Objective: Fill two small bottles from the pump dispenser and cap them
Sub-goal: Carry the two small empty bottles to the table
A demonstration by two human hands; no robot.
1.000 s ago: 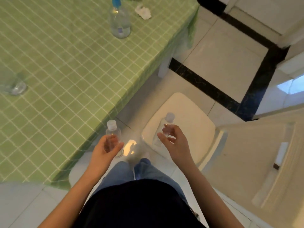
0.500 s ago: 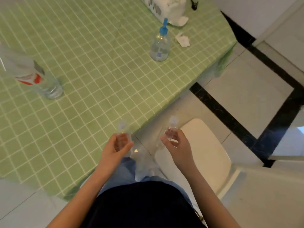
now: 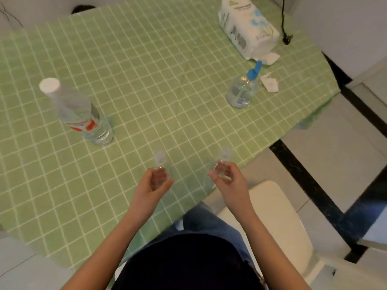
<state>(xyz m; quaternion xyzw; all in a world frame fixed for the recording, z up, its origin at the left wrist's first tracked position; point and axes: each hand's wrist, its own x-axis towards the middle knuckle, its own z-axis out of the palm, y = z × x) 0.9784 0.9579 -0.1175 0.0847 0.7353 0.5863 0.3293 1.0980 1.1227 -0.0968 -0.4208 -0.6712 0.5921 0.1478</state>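
Over the green counter (image 3: 146, 59), left grip (image 3: 152, 186) clasps one upright bottle (image 3: 160, 159), right grip (image 3: 229, 182) the other bottle (image 3: 225, 153); dispenser (image 3: 241, 92) stands upper right, nearer the right grip.

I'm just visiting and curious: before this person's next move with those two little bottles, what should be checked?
1. Grip of left hand on left small bottle: ok.
2. Grip of right hand on right small bottle: ok.
3. Both bottles uncapped for filling: not ok, both look capped.
4. Upright pump dispenser on the table: ok.
5. Liquid in it: ok, partly filled.
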